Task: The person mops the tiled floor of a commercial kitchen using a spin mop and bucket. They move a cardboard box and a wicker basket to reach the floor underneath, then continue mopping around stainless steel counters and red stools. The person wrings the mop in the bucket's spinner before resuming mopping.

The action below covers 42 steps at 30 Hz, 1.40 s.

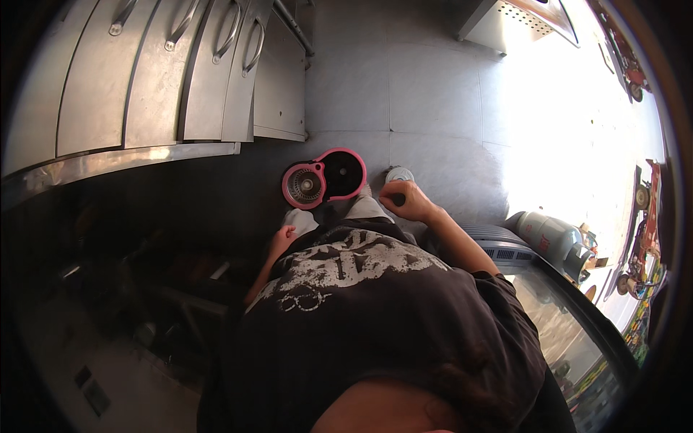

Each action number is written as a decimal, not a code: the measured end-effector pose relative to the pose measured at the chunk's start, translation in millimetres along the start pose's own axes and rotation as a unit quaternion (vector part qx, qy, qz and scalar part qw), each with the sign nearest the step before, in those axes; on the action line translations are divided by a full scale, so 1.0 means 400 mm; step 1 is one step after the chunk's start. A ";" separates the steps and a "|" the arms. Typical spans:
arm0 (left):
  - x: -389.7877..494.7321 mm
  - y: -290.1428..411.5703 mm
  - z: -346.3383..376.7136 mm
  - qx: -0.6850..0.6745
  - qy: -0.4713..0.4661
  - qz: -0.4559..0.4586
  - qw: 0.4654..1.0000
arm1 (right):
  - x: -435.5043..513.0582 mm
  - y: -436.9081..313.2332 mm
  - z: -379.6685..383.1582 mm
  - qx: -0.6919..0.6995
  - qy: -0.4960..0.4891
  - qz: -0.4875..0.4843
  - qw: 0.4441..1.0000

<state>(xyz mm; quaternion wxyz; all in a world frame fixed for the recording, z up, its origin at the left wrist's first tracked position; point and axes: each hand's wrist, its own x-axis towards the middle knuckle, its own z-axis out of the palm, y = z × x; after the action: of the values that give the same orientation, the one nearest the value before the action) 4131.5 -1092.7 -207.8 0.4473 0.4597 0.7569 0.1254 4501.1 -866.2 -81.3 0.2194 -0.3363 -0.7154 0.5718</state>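
My right hand (pixel 410 200) is closed around the dark upper end of a mop handle (pixel 399 199), seen almost end-on. Below it, the mop's round white head plate (pixel 399 174) shows near the floor, with a bit of greyish fringe at its edge. A pink and black spin-mop bucket (pixel 364 172) stands on the floor in front of my feet. Its metal wringer basket (pixel 306 185) is on the left and the dark basin on the right. My left hand (pixel 283 238) hangs by my left side with fingers curled; no object shows in it.
Stainless steel cabinets (pixel 157 81) with bar handles line the left. Grey floor tiles (pixel 433 97) stretch ahead towards a bright opening on the right. A glass-fronted cooler (pixel 563 314) is close on my right, with a grey gas cylinder (pixel 547 235) beyond it. A perforated metal unit (pixel 509 27) stands ahead right.
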 end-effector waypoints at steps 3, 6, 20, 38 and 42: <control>0.011 0.033 -0.023 -0.023 0.010 -0.002 1.000 | 0.006 -0.007 0.001 -0.011 -0.017 0.008 1.000; 0.019 0.046 -0.030 -0.031 0.020 -0.042 0.998 | 0.015 -0.027 0.006 -0.033 -0.048 0.030 0.998; 0.086 -0.095 0.003 -0.323 0.156 -0.012 0.933 | 0.122 -0.088 0.119 0.059 -0.165 0.175 0.969; 0.024 -0.780 -0.390 -0.357 0.235 -0.047 0.903 | 0.623 -0.126 0.737 -0.108 -0.243 0.122 0.956; -0.095 -0.990 -0.390 0.040 0.278 -0.071 0.957 | 0.725 -0.121 0.877 -0.109 -0.253 0.116 0.954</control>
<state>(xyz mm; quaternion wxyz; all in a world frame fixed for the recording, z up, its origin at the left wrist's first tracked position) 3783.3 -1305.1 -335.9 0.2078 0.3694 0.8865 0.1859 4048.3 -895.0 -142.7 -0.0747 -0.2830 -0.7613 0.5786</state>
